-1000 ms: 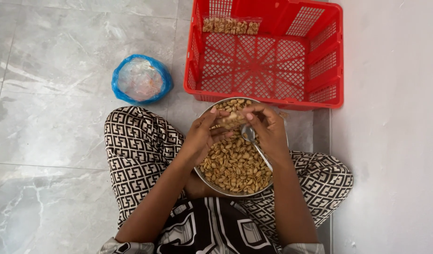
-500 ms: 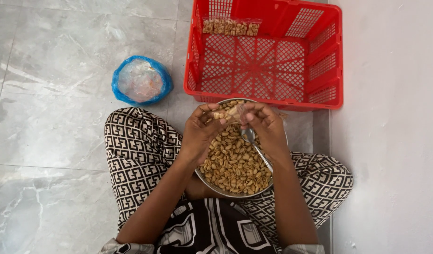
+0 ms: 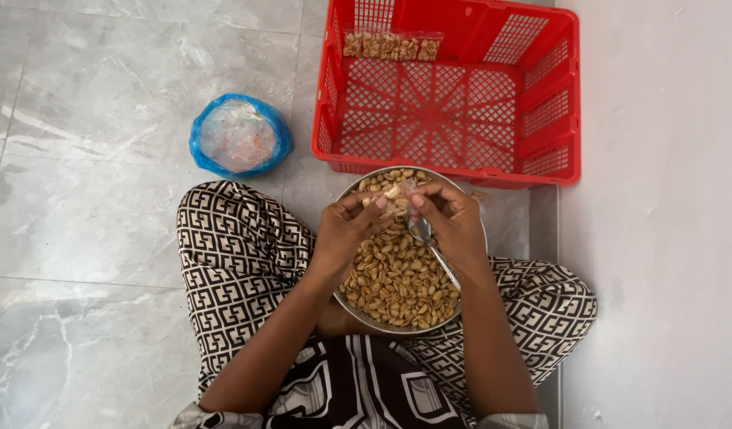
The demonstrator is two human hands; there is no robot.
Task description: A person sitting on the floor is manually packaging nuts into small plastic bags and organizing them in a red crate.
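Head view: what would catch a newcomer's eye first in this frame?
The bright red plastic basket at the top, with one clear packet of peanuts lying against its far wall. Below it, a round metal bowl of peanuts sits in the lap of a person in black-and-white patterned trousers, whose left hand and right hand pinch a small clear bag above it. A blue plastic bag lies left on the grey floor.

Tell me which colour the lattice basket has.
Red: the lattice basket, seen best in the head view.
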